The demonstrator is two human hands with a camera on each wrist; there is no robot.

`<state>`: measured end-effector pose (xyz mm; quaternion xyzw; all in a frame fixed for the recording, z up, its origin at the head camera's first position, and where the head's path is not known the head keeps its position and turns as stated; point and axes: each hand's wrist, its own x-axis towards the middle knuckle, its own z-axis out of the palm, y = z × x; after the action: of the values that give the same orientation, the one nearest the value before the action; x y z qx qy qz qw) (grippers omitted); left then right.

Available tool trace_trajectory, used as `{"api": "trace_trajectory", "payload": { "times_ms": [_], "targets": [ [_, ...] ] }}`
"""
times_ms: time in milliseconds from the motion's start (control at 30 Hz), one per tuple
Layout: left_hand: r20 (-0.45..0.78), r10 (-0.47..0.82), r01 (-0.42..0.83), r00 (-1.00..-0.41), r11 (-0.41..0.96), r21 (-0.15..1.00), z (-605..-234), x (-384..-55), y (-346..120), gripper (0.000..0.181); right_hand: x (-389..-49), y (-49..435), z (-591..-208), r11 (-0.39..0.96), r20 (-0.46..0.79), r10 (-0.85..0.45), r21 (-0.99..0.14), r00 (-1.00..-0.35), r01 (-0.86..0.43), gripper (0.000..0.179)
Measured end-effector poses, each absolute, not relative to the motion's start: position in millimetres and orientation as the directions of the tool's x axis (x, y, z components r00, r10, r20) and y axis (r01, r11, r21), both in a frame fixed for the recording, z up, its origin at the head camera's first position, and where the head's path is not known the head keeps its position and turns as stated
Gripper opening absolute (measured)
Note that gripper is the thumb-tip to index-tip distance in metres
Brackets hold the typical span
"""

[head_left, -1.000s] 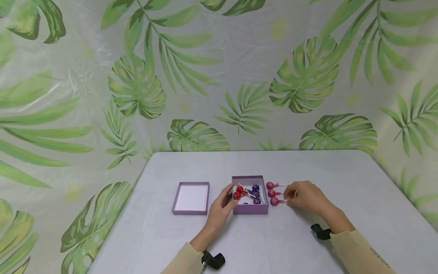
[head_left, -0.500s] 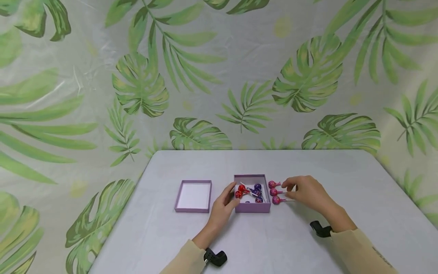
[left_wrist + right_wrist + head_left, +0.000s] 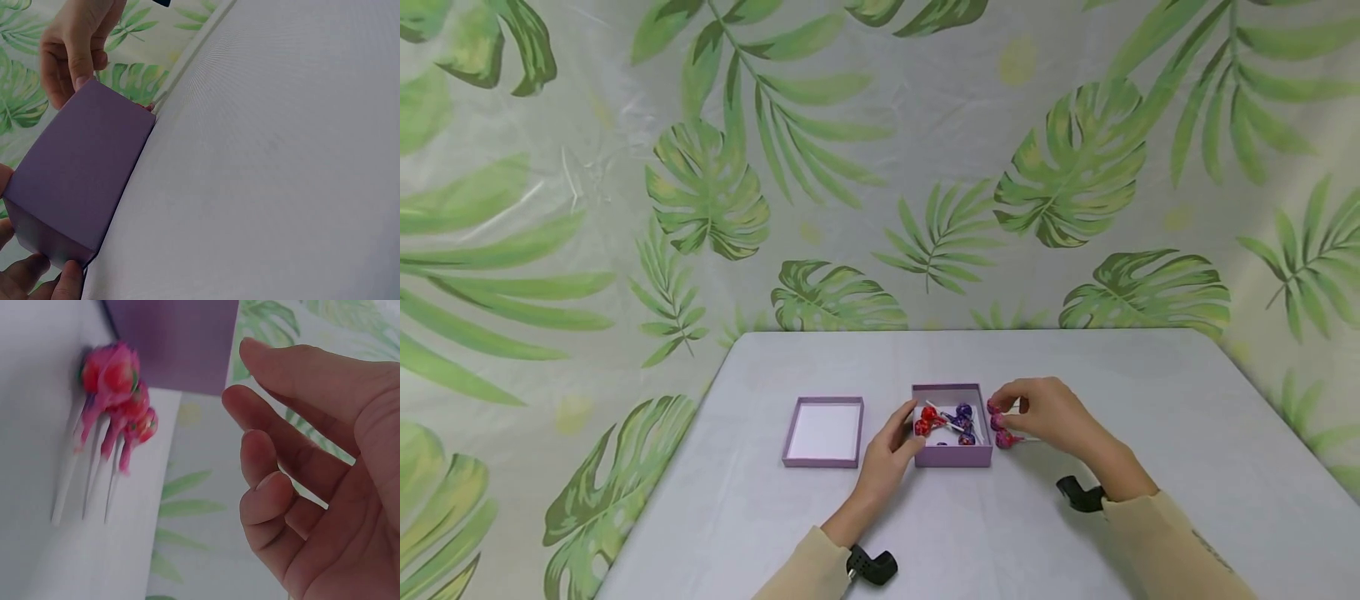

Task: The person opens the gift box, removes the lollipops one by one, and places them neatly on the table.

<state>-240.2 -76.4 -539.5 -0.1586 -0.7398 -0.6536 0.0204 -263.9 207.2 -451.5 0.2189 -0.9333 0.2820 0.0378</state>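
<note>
A lavender box stands uncovered on the table, with red lollipops and dark purple lollipops lying inside. My left hand grips the box's left side, thumb at the near corner; in the left wrist view its fingertips press the purple wall. Beside the box's right wall lie three pink lollipops, heads toward the box and white sticks pointing right. Over their heads hovers my right hand, partly hiding them. In the right wrist view, thumb and forefinger are apart with nothing between them, beside the pink lollipops.
Left of the box lies its shallow lavender lid, white inside facing up. A white cloth covers the table. A leaf-patterned sheet hangs behind and at the sides. Each wrist wears a black camera mount.
My right hand has moved left, from the stick ends of the pink lollipops to over their heads by the box. The left hand stays on the box.
</note>
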Motion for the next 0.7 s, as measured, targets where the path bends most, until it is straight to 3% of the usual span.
{"api": "trace_trajectory", "payload": {
  "times_ms": [267, 700],
  "targets": [
    [0.239, 0.203, 0.266, -0.950, 0.118, 0.957, -539, -238, -76, 0.058, -266, 188, -453, 0.711, 0.187, -0.422, -0.539, -0.887, -0.451, 0.024],
    [0.229, 0.221, 0.251, -0.948, 0.081, 0.965, -506, -221, -78, 0.056, -281, 168, -452, 0.648, 0.109, -0.623, -0.483, -0.775, -0.589, 0.031]
  ]
}}
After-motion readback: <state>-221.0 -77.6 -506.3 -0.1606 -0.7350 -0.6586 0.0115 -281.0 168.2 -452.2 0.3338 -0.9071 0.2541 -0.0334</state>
